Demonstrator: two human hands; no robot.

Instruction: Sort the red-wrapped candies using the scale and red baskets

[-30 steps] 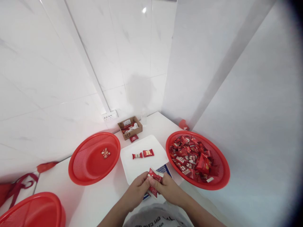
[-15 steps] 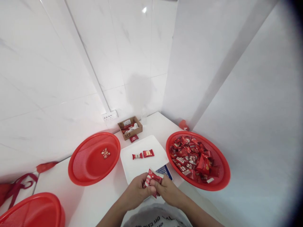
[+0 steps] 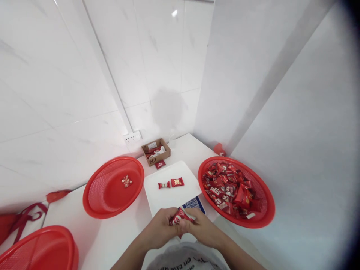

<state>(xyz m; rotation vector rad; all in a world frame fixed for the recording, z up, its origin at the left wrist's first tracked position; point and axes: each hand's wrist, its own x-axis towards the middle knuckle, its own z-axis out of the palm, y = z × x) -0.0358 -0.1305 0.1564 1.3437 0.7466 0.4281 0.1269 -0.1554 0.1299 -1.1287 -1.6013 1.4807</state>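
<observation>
My left hand [image 3: 161, 229] and my right hand [image 3: 203, 228] meet at the near edge of the table, both closed on a small red packet [image 3: 178, 218] held between their fingertips. Just beyond them lies a white tray [image 3: 184, 195] with two red wrapped candies [image 3: 171, 183] on it. A blue-and-white card [image 3: 194, 204] shows by the tray's near right corner. To the right stands a red basket [image 3: 263, 221] piled with several red candy packets. To the left a second red basket [image 3: 112, 202] holds one small red packet [image 3: 126, 181].
A small cardboard box [image 3: 156, 150] with red items sits at the back by a wall socket [image 3: 133, 138], a red packet [image 3: 160, 164] in front of it. Another red basket [image 3: 36, 249] fills the near left corner. Red straps [image 3: 21, 221] lie at the left. White walls close the table in.
Both hands have drawn slightly nearer to me and lower, turning the red packet between the fingers. The view shifted a little to the left.
</observation>
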